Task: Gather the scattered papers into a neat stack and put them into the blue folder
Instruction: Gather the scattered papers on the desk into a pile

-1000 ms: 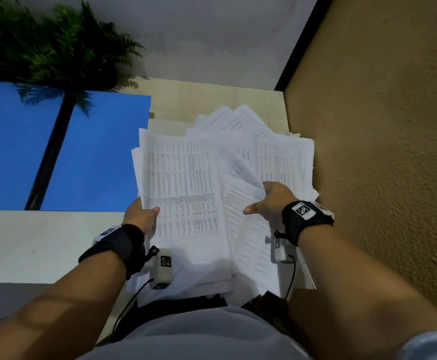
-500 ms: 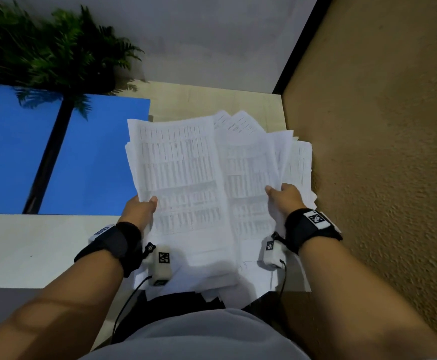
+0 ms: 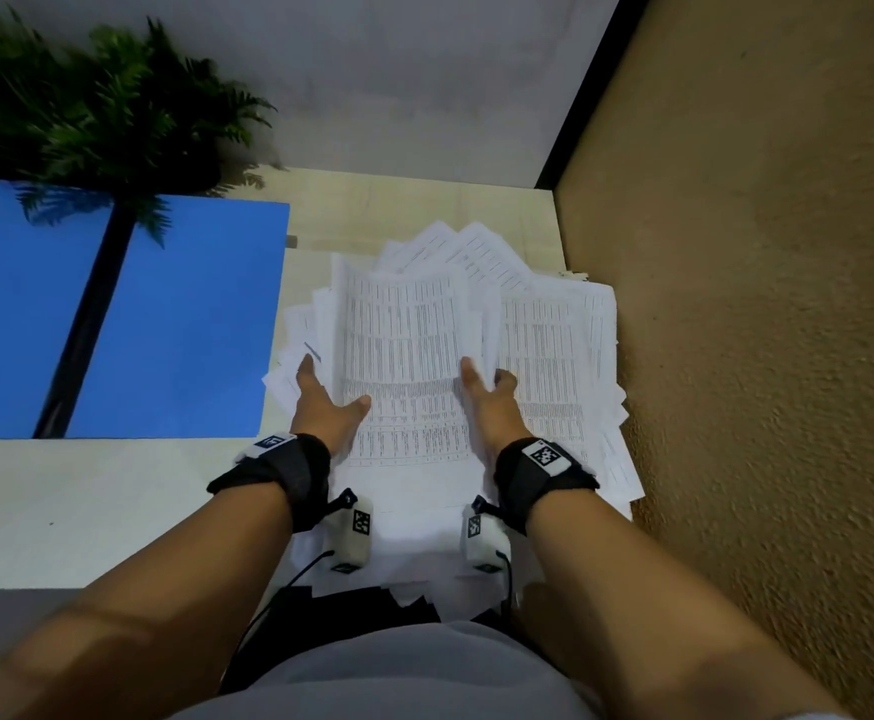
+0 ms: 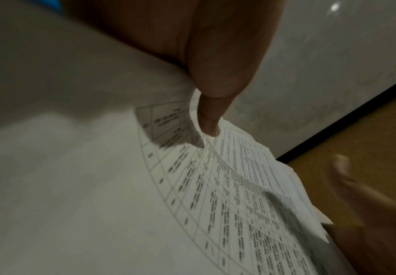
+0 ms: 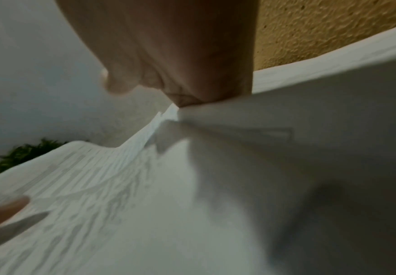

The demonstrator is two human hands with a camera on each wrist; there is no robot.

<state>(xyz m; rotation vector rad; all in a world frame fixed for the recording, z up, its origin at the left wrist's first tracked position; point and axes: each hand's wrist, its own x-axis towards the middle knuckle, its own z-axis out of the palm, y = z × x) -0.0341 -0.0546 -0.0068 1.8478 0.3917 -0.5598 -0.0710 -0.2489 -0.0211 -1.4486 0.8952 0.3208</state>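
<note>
A messy pile of printed white papers lies on the desk, right of the open blue folder. Its top sheets arch up a little between my hands. My left hand lies along their left edge with fingers straight and the thumb on top; the left wrist view shows a fingertip pressing on the printed sheet. At their right edge my right hand stands edge-on, fingers pushing into the paper. How the underside fingers lie is hidden.
A black spine runs down the folder. A green plant overhangs its far side. A tan textured wall stands right against the pile. Pale desk surface shows at front left. Papers hang over the near edge.
The lifted sheets have come down onto the pile. Both hands slid forward along the top sheets' sides, and the right hand moved left, closer to the left one.
</note>
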